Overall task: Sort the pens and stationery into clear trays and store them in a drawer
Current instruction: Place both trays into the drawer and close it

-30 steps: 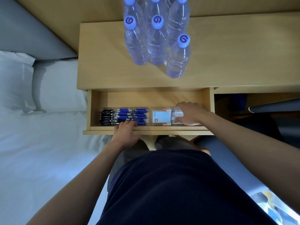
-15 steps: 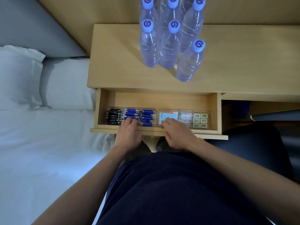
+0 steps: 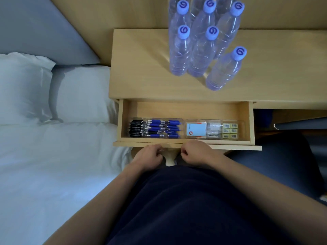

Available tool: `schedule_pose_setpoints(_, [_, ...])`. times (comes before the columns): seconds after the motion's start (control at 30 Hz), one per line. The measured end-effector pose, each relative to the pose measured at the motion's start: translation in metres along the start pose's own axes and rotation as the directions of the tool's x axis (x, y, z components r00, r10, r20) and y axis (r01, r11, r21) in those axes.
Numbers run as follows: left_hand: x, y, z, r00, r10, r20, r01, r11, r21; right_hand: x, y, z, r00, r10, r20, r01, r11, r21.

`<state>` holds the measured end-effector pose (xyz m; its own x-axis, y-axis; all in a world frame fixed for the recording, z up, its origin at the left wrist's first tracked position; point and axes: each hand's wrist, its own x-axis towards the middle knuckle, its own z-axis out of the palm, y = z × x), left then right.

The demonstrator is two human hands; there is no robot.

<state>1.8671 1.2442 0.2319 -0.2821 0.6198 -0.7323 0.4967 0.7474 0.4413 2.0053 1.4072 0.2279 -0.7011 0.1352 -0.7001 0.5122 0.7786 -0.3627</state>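
Note:
The wooden drawer (image 3: pixel 185 110) of the bedside desk stands pulled out. At its front left lies a clear tray of blue and black pens (image 3: pixel 155 129). Beside it on the right, a second clear tray (image 3: pixel 242 129) holds a white and orange note pad (image 3: pixel 196 129), small white items and yellow-labelled erasers (image 3: pixel 229 130). My left hand (image 3: pixel 150 156) and my right hand (image 3: pixel 194 152) hover just below the drawer's front panel (image 3: pixel 230 147), fingers curled in, holding nothing. The right hand's knuckles are at the panel's lower edge.
Several water bottles (image 3: pixel 203 50) with blue caps stand on the desk top (image 3: pixel 141 68) behind the drawer. A white bed (image 3: pixel 53 156) with a pillow (image 3: pixel 21 85) lies to the left. A dark blue chair seat (image 3: pixel 283 152) is at the right.
Both hands have drawn back out of the drawer, off the trays, and now sit below its front panel with fingers curled. The trays stay put.

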Motion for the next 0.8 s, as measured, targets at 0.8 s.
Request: schedule_pose_setpoints(0.8, [0.009,-0.020,-0.050,0.975,-0.217,-0.051,0.178,0.896,-0.406,0.048,0.026,-0.049,0.957,0.279,-0.082,-0.196,0.825,0.531])
